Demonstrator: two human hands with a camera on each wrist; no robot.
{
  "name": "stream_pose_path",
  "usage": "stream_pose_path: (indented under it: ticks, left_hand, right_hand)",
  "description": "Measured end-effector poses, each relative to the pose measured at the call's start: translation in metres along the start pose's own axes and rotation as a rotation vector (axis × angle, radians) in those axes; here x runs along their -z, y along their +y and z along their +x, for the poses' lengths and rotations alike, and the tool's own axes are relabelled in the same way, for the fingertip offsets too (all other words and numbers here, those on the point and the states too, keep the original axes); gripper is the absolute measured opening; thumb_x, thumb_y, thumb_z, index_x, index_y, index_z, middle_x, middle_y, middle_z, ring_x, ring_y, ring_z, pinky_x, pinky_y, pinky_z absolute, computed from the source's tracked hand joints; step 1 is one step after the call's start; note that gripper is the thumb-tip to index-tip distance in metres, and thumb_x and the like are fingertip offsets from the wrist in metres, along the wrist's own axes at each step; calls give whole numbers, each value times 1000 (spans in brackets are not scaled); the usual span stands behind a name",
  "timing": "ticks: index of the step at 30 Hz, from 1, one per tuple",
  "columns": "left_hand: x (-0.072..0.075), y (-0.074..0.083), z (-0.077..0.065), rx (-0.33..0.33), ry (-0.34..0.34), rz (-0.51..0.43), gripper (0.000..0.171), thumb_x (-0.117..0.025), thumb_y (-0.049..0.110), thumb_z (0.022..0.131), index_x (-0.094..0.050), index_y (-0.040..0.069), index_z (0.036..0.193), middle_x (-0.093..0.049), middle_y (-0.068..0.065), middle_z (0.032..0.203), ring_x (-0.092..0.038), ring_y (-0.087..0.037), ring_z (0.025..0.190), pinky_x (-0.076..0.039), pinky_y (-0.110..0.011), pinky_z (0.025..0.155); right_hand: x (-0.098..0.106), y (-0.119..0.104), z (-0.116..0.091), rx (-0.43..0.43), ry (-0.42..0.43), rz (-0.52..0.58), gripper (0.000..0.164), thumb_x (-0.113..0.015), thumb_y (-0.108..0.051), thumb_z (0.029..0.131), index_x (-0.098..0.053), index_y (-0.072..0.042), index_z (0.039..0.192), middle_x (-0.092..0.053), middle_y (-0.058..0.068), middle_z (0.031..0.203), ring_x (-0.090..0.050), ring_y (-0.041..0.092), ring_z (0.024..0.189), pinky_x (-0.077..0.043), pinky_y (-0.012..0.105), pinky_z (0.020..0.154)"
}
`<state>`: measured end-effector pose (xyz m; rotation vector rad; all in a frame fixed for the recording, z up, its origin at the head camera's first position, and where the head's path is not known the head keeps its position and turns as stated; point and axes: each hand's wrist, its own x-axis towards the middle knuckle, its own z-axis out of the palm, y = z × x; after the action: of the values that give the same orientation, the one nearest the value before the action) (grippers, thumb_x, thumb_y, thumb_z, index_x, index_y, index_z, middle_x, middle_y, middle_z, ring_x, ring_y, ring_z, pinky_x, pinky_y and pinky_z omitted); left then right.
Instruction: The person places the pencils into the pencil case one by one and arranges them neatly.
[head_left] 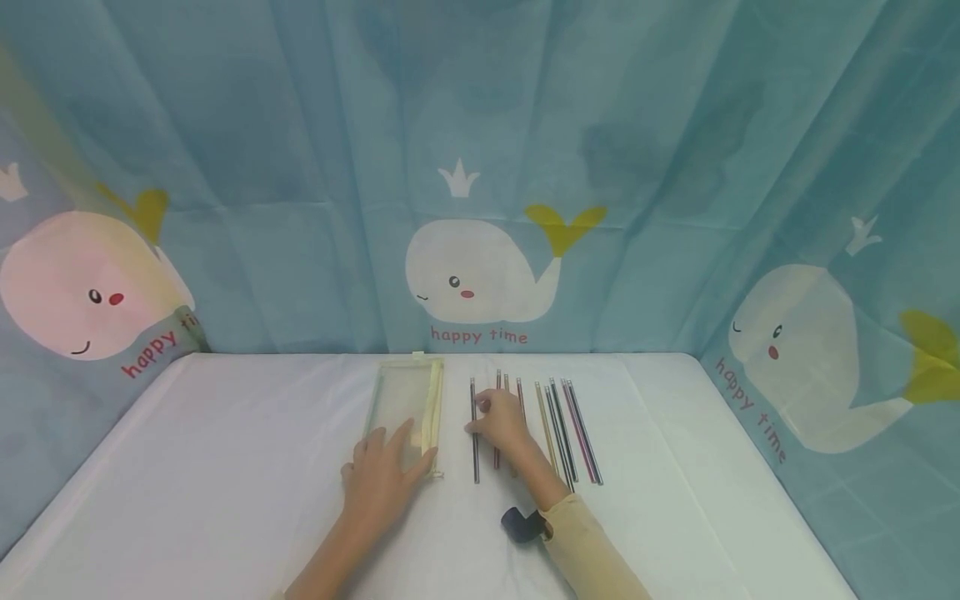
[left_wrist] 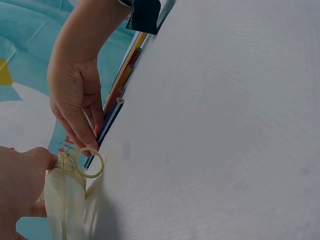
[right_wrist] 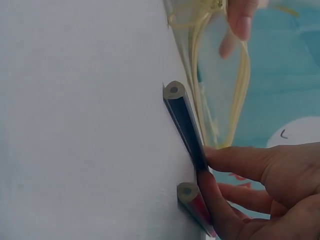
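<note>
Right grip (head_left: pixel 502 422), forearm slanting inward, pinches a dark blue pencil (right_wrist: pixel 184 122). Left grip (head_left: pixel 380 477) rests, fingers spread, on a zip pouch (head_left: pixel 397 392).

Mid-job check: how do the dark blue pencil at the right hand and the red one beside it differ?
The dark blue pencil is pinched by the right hand; the red pencil is not. The dark blue pencil lies nearer the pouch, the red pencil farther from it. Their colours differ too, dark blue against red. Both show a blunt end with a round core.
</note>
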<state>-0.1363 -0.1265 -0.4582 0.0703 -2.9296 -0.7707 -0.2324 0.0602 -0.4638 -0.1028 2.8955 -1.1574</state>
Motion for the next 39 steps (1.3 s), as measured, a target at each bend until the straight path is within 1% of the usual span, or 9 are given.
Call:
stream_pose_path:
  ticks: [8, 14, 21, 24, 31, 39]
  left_hand:
    - [-1, 0, 0, 11, -10, -6, 69, -66, 53, 101, -54, 11, 154, -51, -30, 147, -47, -55, 135, -43, -72, 95]
    - [1, 1, -1, 10, -8, -1, 67, -64, 53, 102, -55, 11, 153, -52, -29, 145, -47, -54, 134, -44, -71, 93]
    - [1, 1, -1, 7, 4, 5, 66, -65, 53, 101, -56, 11, 152, -53, -29, 143, -49, -54, 132, -45, -70, 91]
    - [0, 1, 0, 6, 10, 9, 67, -66, 52, 101, -57, 11, 152, -54, -28, 142, -50, -53, 132, -46, -69, 91]
    - [-1, 0, 1, 3, 20, 13, 67, -66, 53, 100, -58, 11, 151, -55, -28, 141, -51, -53, 130, -46, -68, 89]
    - [2, 1, 0, 12, -2, 12, 66, -65, 53, 101, -57, 11, 151, -54, -29, 143, -50, -54, 131, -46, -70, 90]
  right_hand:
    - [3, 0, 2, -23, -25, 30, 47, -87, -11, 83, -71, 0, 126, -72, 12, 107, -69, 27, 98, -59, 42, 86]
    - [7, -1, 2, -27, -42, 50, 43, -85, -10, 85, -71, 1, 125, -73, 12, 106, -70, 27, 99, -60, 40, 86]
    - [11, -1, 3, -40, -77, 107, 43, -81, -10, 89, -69, 3, 128, -72, 9, 93, -69, 20, 81, -60, 34, 73]
    - [12, 0, 3, -38, -88, 128, 43, -80, -11, 90, -69, 4, 129, -74, 9, 91, -70, 18, 77, -60, 32, 71]
    - [13, 2, 4, -14, -82, 152, 43, -79, -10, 89, -68, 5, 128, -75, 9, 89, -70, 18, 77, -59, 33, 72]
    - [16, 1, 3, -25, -105, 214, 41, -75, -9, 91, -69, 2, 129, -78, 15, 101, -76, 23, 88, -62, 36, 78]
